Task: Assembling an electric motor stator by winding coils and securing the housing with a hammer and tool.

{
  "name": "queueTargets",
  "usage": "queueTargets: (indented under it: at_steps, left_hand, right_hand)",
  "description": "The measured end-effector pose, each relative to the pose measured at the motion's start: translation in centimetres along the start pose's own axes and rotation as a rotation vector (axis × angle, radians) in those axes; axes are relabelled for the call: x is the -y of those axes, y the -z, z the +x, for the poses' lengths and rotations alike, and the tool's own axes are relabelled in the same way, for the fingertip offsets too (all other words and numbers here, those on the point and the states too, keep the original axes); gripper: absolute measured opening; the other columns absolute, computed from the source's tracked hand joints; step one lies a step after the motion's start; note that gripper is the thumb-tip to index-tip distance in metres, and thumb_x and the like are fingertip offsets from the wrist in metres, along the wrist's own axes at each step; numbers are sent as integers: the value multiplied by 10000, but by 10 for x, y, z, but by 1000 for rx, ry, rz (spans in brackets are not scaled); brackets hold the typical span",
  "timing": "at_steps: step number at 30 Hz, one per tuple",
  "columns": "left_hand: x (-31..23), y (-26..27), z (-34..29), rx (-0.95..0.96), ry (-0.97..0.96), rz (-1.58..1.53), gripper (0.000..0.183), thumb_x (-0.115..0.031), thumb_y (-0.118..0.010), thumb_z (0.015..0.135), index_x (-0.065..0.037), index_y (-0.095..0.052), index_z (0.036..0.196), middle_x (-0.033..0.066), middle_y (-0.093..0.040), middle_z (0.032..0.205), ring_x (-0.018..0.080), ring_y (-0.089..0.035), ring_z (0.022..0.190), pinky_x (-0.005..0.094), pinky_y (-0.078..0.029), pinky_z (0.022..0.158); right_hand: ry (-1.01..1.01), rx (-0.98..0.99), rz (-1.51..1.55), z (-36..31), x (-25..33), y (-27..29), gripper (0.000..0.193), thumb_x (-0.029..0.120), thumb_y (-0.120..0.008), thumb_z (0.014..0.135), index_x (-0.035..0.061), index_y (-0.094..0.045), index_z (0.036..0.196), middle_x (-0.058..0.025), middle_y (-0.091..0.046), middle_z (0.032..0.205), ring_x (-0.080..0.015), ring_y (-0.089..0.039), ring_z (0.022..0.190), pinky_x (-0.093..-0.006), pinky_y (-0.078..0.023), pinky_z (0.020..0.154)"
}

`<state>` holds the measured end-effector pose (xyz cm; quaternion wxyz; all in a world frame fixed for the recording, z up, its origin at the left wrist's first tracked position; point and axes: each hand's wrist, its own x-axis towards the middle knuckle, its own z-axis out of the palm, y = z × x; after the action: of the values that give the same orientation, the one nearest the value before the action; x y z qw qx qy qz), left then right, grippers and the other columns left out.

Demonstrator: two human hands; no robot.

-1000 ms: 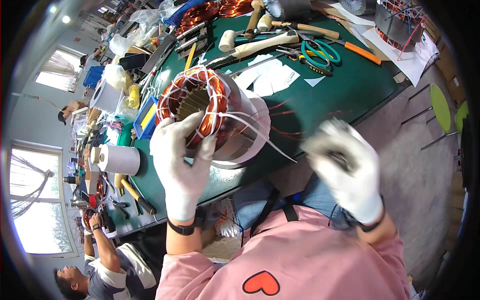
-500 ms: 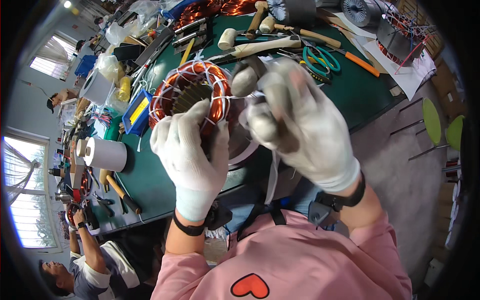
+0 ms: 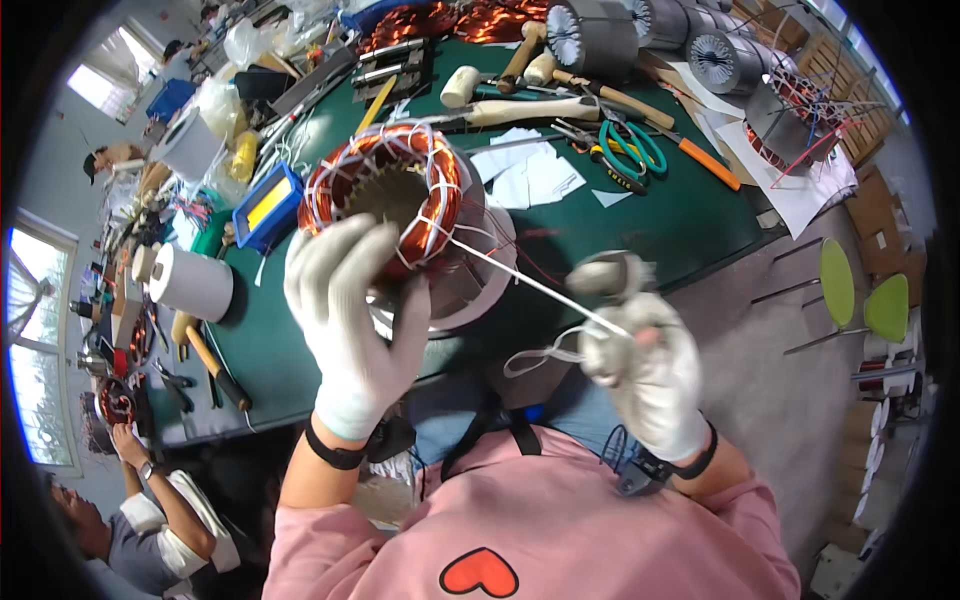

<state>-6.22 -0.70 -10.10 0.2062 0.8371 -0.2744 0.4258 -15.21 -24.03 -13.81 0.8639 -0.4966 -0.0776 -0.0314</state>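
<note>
A motor stator [image 3: 465,270] with copper windings laced in white cord stands at the table's near edge. My gloved left hand [image 3: 350,310] is closed over the near side of its winding ring, fingers at the inner rim and thumb outside. From the ring a white lacing cord [image 3: 540,287] runs taut to the right. My gloved right hand [image 3: 645,370], partly blurred, grips that cord, and a slack loop of it hangs beside the fingers. Whatever else lies in the right fingers is hidden.
Mallets [image 3: 460,87], teal-handled scissors [image 3: 632,150], pliers and white paper pieces [image 3: 530,170] lie beyond the stator. A blue tray [image 3: 268,218] and a white spool [image 3: 192,282] stand left. More stator cores [image 3: 590,40] line the back. Another person [image 3: 150,510] works at lower left.
My right hand has moved away from the stator, right and toward me, drawing the cord straight. My left hand stays at the ring. The view has shifted slightly.
</note>
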Motion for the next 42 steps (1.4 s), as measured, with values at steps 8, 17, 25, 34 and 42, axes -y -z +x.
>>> queueTargets:
  at_steps: [8,17,25,34,42]
  left_hand:
    - [-18,-8,-26,257,-96,39,487,35,-751,693,-74,-694,1164,113,-692,1064,255,-666,786,361,-537,662]
    - [82,96,-95,511,-78,311,280,10,-710,739,-108,-715,993,61,-613,910,276,-580,831,406,-467,796]
    - [90,163,-31,-332,537,-315,314,-51,-430,1006,82,-585,1244,175,-632,1265,254,-586,1219,405,-426,1078]
    - [4,-2,9,217,-48,9,440,-48,-679,787,-53,-648,1226,102,-669,1125,276,-611,1013,461,-401,1029]
    - [23,13,4,299,-20,-137,408,41,-491,826,17,-624,1211,159,-645,1204,332,-553,1198,495,-276,1169]
  right_hand:
    - [113,65,-489,-31,67,18,499,505,-629,960,52,-576,758,-112,-628,738,-168,-540,691,-357,-433,648]
    - [-116,219,-261,-52,52,49,388,398,-677,944,48,-634,782,-113,-675,799,-245,-634,766,-376,-495,717]
    - [150,933,-826,-22,48,20,208,252,-749,762,124,-704,920,-46,-618,839,-240,-601,683,-366,-464,589]
    - [-38,325,-974,-41,9,23,329,90,-583,893,45,-675,1205,-115,-622,1064,-245,-636,856,-345,-535,749]
    - [-227,377,205,-62,49,-18,272,130,-551,969,8,-689,1169,-135,-668,1056,-297,-647,965,-381,-515,821]
